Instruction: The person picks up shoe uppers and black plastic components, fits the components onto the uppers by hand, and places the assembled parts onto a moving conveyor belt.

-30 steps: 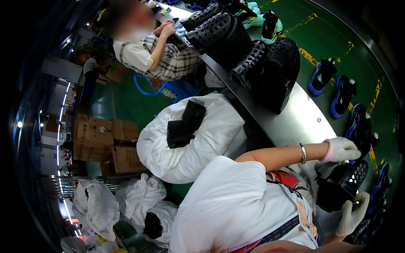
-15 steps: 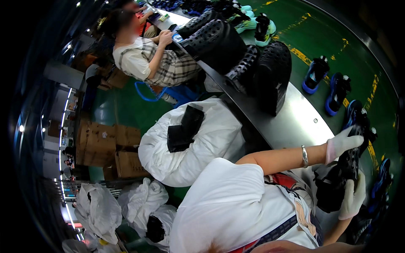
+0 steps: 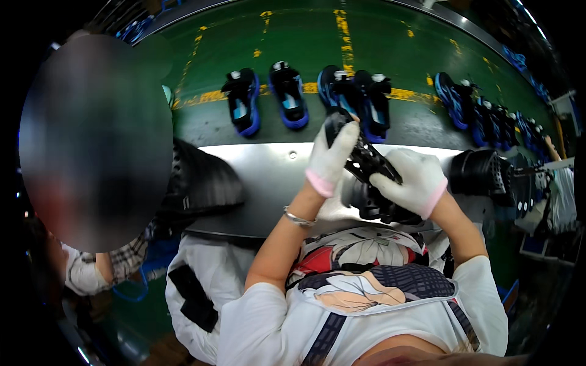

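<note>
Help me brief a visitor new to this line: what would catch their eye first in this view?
Dead centre, two white-gloved hands, left hand and right hand, grip a black shoe part over the metal table. Beyond it, black-and-blue shoes lie in a row on the green belt with its yellow markings. A white sack sits at lower left.

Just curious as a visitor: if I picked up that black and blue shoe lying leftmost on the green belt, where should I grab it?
Probably the blue-edged shoe across its middle, from above: it lies sole-down, apart from its neighbour, both long sides free.
</note>
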A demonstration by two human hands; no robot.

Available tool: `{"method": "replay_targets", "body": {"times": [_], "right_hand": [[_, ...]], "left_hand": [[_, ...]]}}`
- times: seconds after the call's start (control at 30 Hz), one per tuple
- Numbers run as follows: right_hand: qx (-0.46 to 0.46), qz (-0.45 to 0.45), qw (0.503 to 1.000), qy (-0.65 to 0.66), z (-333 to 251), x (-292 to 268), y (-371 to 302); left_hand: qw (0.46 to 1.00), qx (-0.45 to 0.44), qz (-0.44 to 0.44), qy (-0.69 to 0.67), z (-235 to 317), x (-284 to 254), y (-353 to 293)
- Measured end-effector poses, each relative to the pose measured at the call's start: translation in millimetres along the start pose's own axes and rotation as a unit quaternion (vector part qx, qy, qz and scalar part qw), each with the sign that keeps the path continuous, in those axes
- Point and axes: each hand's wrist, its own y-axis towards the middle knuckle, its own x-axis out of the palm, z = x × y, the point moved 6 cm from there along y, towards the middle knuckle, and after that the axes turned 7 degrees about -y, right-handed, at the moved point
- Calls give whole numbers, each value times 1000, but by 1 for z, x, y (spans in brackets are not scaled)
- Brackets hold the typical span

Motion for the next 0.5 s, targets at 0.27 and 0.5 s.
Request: {"method": "replay_targets", "body": {"times": [0.27, 0.5], "right_hand": [[111, -183, 967, -135, 72, 13, 52], [68, -300, 943, -126, 98, 34, 124]], "left_hand": [[859, 203, -23, 469, -28, -31, 30], [805, 107, -48, 582, -76, -26, 62]]}}
